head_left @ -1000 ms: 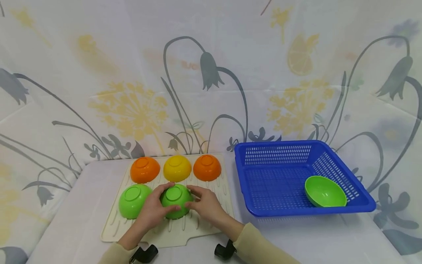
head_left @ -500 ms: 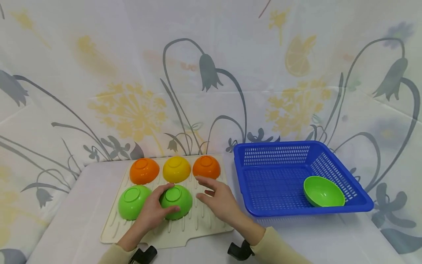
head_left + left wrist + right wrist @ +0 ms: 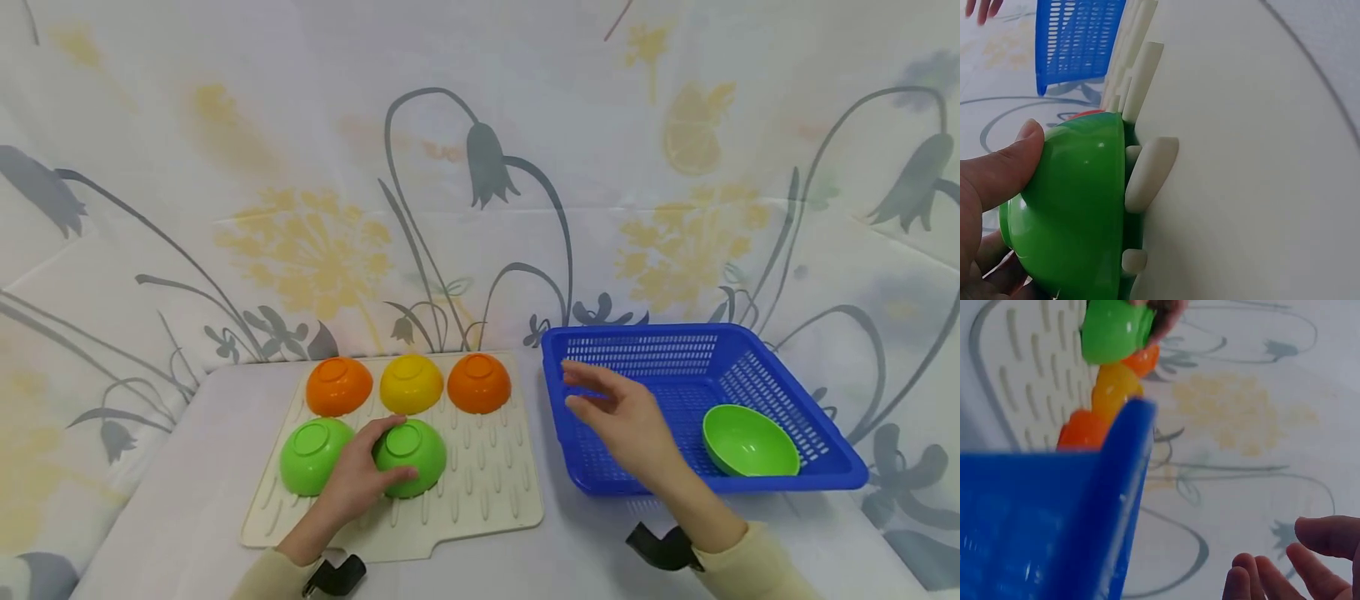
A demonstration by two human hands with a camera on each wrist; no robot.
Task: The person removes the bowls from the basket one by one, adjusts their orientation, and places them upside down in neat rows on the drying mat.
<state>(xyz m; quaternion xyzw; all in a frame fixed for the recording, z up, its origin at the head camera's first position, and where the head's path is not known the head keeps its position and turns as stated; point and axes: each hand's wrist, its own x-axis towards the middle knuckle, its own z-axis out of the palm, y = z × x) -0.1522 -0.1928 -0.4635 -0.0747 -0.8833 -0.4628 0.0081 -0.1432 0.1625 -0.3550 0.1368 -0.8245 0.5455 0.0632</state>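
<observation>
My left hand (image 3: 358, 473) holds an upside-down green bowl (image 3: 422, 460) on the cream ridged draining mat (image 3: 491, 475). In the left wrist view the thumb (image 3: 1007, 165) presses the bowl's side, with its rim down against the mat's ridges. Over the left part of the blue basket (image 3: 813, 482) hovers my right hand (image 3: 628, 421), fingers spread loosely with nothing in them. Another green bowl (image 3: 752, 443) lies tilted, hollow side up, in the basket's right front corner. Left of the held bowl is a third, upturned green bowl (image 3: 309, 468), partly behind my left hand.
Along the mat's back stand an orange bowl (image 3: 338, 390), a yellow bowl (image 3: 412, 387) and a second orange bowl (image 3: 480, 387), all upturned. A flower-printed cloth (image 3: 480, 275) hangs behind the table. The basket stands right of the mat, its walls raised.
My right hand has let go of the middle green bowl and moved right, from the mat to over the basket. The left hand has stayed on that bowl.
</observation>
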